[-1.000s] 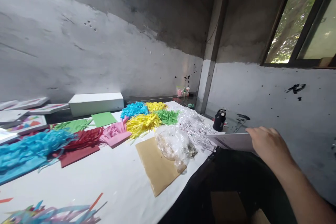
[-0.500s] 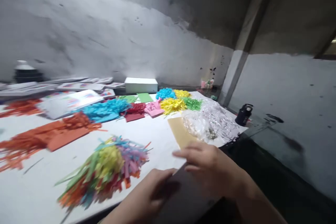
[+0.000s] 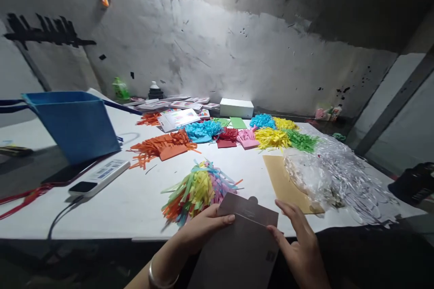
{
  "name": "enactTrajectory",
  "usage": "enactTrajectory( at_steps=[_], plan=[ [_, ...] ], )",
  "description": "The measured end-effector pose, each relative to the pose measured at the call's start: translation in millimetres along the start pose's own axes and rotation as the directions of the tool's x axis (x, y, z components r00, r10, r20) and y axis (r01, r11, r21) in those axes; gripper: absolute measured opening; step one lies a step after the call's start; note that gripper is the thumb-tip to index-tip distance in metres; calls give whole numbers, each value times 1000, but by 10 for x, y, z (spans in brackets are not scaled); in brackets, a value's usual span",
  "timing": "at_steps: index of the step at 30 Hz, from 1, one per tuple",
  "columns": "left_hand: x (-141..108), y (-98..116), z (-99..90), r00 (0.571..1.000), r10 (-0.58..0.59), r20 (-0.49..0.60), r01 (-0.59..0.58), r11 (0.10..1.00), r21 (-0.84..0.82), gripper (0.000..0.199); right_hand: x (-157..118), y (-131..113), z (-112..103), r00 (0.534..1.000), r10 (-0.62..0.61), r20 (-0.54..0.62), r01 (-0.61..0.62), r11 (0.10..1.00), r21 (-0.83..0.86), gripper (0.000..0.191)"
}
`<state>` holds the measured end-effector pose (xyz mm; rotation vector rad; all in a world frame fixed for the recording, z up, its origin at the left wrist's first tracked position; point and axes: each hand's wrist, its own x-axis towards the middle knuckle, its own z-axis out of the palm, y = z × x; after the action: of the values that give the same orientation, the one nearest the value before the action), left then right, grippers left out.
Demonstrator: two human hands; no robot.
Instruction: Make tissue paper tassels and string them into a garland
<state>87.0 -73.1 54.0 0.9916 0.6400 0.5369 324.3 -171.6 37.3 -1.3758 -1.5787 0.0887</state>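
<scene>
A flat grey packet [image 3: 233, 253] with a creased top flap and a small rounded tab stands tilted toward me at the table's front edge. My left hand [image 3: 206, 228] grips its upper left side, thumb across the front, other fingers mostly hidden behind. On the upper right side, my right hand [image 3: 296, 241] has its thumb at the flap crease; its index finger extends past the corner. Just beyond the packet lies a multicoloured bundle of paper strips [image 3: 200, 187]. A tan card envelope [image 3: 285, 180] lies to the right, partly under clear plastic [image 3: 305, 174].
Fringed orange paper [image 3: 169, 146], blue, red, pink, yellow and green bunches lie across the white table [image 3: 142, 207]. Silvery strands [image 3: 359, 185] cover the right side. A blue bin [image 3: 74, 122] and a white device with a cable [image 3: 100, 178] stand left; a white box [image 3: 236, 107] sits behind.
My view has turned left, bringing the blue bin and white device into sight. The grey packet's front now faces me, and my right hand has moved to its right edge.
</scene>
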Motion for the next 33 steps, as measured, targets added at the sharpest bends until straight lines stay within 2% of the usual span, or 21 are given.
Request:
enactTrajectory(
  at_steps=[1,2,4,7,11,12,14,15,16,17,19,21,22,24,27,29,33],
  plan=[
    [37,-18,15,1000,-14,3,15,999,-28,44,31,-4,15,986,-155,-55,149,983,-106,40],
    [68,-36,29,1000,-27,10,28,998,-53,46,71,-20,36,958,-280,-60,265,947,-179,38],
    [108,-64,54,998,-43,34,46,995,-89,48,160,-69,100,921,-389,-1,379,898,-225,34],
    [139,-86,62,997,-49,56,55,991,-123,47,255,-111,223,920,-390,36,390,900,-194,28],
    [169,-122,27,998,-63,1,62,987,-150,45,194,-33,323,923,-383,48,386,916,-111,23],
    [176,-135,16,997,-68,-26,63,986,-153,44,149,-2,331,945,-327,7,327,943,-57,19],
    [189,-159,-7,994,-85,-63,74,984,-161,41,47,54,328,985,-118,-129,127,990,67,15],
    [194,-169,-17,993,-93,-68,80,982,-171,40,0,74,319,984,-16,-175,37,992,117,16],
    [200,-177,-25,993,-101,-65,87,979,-183,41,-40,88,307,982,36,-187,-10,990,137,19],
    [205,-183,-33,993,-108,-53,96,976,-198,41,-68,95,293,986,18,-163,1,993,119,23],
    [215,-187,-42,993,-114,-22,106,969,-222,41,-87,93,270,985,-171,-36,172,985,19,32],
    [223,-186,-46,993,-111,26,114,963,-243,40,-65,80,262,938,-341,70,345,936,-74,37],
    [226,-186,-48,993,-105,61,117,961,-251,40,-47,74,264,922,-376,90,384,917,-106,39],
    [230,-193,-53,987,-91,134,123,959,-256,41,-12,66,272,926,-365,101,375,920,-115,40],
    [229,-227,-72,978,-69,196,118,961,-249,45,22,54,266,952,-272,141,278,960,-26,33],
    [226,-260,-88,978,-69,197,117,964,-240,48,40,38,244,954,-239,180,238,971,26,29],
    [212,-305,-111,981,-78,177,116,970,-214,52,73,5,179,944,-243,225,239,970,43,21]
  ],
)
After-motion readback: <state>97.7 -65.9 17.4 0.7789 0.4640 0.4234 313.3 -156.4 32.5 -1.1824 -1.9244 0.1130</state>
